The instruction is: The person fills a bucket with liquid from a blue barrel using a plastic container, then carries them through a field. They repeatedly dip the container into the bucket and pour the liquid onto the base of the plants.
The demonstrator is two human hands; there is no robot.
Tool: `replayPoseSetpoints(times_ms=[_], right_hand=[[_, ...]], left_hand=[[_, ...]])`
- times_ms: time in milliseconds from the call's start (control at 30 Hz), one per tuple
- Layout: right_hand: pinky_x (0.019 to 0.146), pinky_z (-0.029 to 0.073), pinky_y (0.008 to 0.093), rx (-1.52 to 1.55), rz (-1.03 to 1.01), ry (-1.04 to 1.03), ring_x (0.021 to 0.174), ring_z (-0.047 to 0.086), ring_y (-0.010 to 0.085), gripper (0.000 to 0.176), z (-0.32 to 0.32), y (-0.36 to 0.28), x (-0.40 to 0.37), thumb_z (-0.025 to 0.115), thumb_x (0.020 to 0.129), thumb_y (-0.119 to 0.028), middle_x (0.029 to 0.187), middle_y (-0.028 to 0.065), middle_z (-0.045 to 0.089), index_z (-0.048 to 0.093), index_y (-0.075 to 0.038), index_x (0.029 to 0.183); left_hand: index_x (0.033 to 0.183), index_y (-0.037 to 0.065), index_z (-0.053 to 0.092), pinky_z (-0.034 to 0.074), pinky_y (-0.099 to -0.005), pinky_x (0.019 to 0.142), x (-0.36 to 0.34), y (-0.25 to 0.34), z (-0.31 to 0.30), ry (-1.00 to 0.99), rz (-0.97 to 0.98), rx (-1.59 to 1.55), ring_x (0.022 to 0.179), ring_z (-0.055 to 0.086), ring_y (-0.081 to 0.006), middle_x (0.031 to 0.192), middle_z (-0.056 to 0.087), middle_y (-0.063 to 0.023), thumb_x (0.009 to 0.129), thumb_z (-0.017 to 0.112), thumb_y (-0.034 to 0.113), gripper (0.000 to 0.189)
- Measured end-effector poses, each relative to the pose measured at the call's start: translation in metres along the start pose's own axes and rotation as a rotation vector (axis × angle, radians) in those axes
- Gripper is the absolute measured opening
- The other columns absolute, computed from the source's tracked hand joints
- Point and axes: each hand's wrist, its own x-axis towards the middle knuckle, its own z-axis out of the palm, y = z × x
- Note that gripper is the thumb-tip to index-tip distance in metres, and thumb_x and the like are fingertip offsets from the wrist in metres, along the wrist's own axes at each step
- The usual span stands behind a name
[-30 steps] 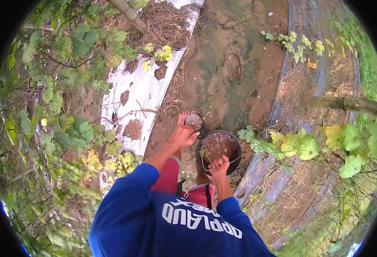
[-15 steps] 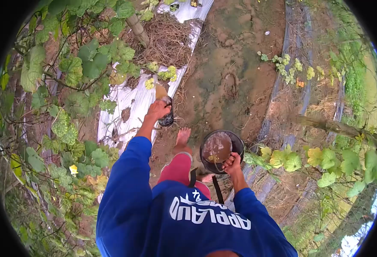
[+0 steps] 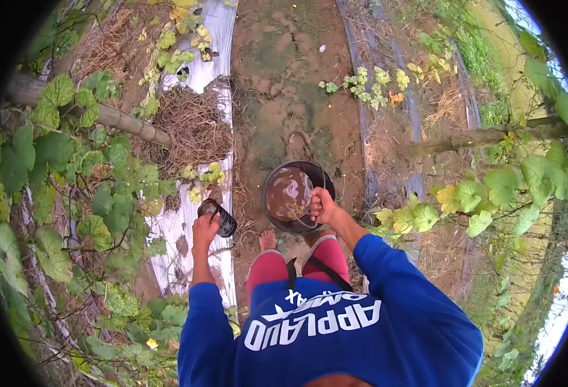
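My left hand [image 3: 204,231] grips a small dark cup [image 3: 218,217], tipped over the white plastic mulch sheet [image 3: 182,227] on the left bed. My right hand [image 3: 322,205] holds the rim and wire handle of a black bucket [image 3: 272,182] filled with muddy brown liquid, held above the dirt path. My bare foot [image 3: 268,240] stands on the soil just below the bucket. Blue sleeves and red shorts fill the lower part of the view.
A bare dirt path [image 3: 284,77] runs ahead between two mulched beds. Leafy vines [image 3: 97,193] crowd the left bed, with dry straw [image 3: 190,126] and a wooden pole [image 3: 126,122]. More vines [image 3: 490,193] and a pole [image 3: 484,137] stand on the right.
The left hand carried the cup from the bucket out to the left bed and now holds it lower and closer to me. The view turned; the bucket stays in the right hand.
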Motion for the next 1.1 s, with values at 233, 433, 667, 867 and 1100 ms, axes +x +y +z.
replayPoseSetpoints(times_ms=[233, 433, 667, 867, 1100], right_hand=[[0.052, 0.027, 0.0355, 0.107, 0.046, -0.054, 0.040, 0.016, 0.0159, 0.042, 0.038, -0.101, 0.029, 0.050, 0.073, -0.034, 0.041, -0.0025, 0.019, 0.021, -0.022, 0.046], [0.050, 0.028, 0.0373, 0.041, 0.039, -0.015, 0.039, 0.016, 0.0160, 0.042, 0.037, -0.170, 0.062, 0.052, 0.074, -0.035, 0.041, -0.0024, 0.020, 0.023, -0.023, 0.046], [0.050, 0.026, 0.0370, 0.066, 0.013, 0.141, 0.040, 0.015, 0.0168, 0.042, 0.012, -0.244, 0.083, 0.053, 0.073, -0.035, 0.041, -0.0020, 0.019, 0.022, -0.022, 0.046], [0.049, 0.024, 0.0376, 0.149, -0.007, 0.281, 0.039, 0.014, 0.0177, 0.043, -0.012, -0.303, 0.094, 0.051, 0.074, -0.035, 0.040, -0.0015, 0.017, 0.022, -0.021, 0.046], [0.044, 0.030, 0.0394, 0.258, -0.091, 0.381, 0.037, 0.016, 0.0177, 0.046, -0.015, -0.343, 0.071, 0.052, 0.077, -0.036, 0.042, -0.0022, 0.016, 0.021, -0.022, 0.046]], left_hand=[[0.085, -0.002, 0.065, 0.044, -0.0483, 0.074, 0.035, 0.062, -0.029, 0.152, 0.043, 0.027, 0.079, 0.059, -0.0448, 0.079, 0.062, -0.0262, 0.087, 0.055, 0.039, 0.042], [0.094, 0.000, 0.066, 0.045, -0.0466, 0.077, 0.086, 0.153, -0.080, 0.224, -0.039, 0.025, 0.083, 0.060, -0.0426, 0.084, 0.064, -0.0261, 0.086, 0.054, 0.040, 0.043], [0.111, 0.005, 0.066, 0.046, -0.0449, 0.086, 0.220, 0.229, -0.152, 0.129, 0.057, 0.158, 0.094, 0.061, -0.0421, 0.096, 0.064, -0.0271, 0.085, 0.056, 0.038, 0.043], [0.111, 0.004, 0.065, 0.046, -0.0463, 0.087, 0.408, 0.251, -0.211, 0.087, 0.162, 0.236, 0.096, 0.061, -0.0421, 0.100, 0.064, -0.0275, 0.083, 0.055, 0.040, 0.047], [0.108, 0.001, 0.065, 0.047, -0.0474, 0.088, 0.559, 0.273, -0.266, -0.088, 0.015, 0.372, 0.101, 0.060, -0.0418, 0.109, 0.062, -0.0277, 0.076, 0.052, 0.045, 0.056]])
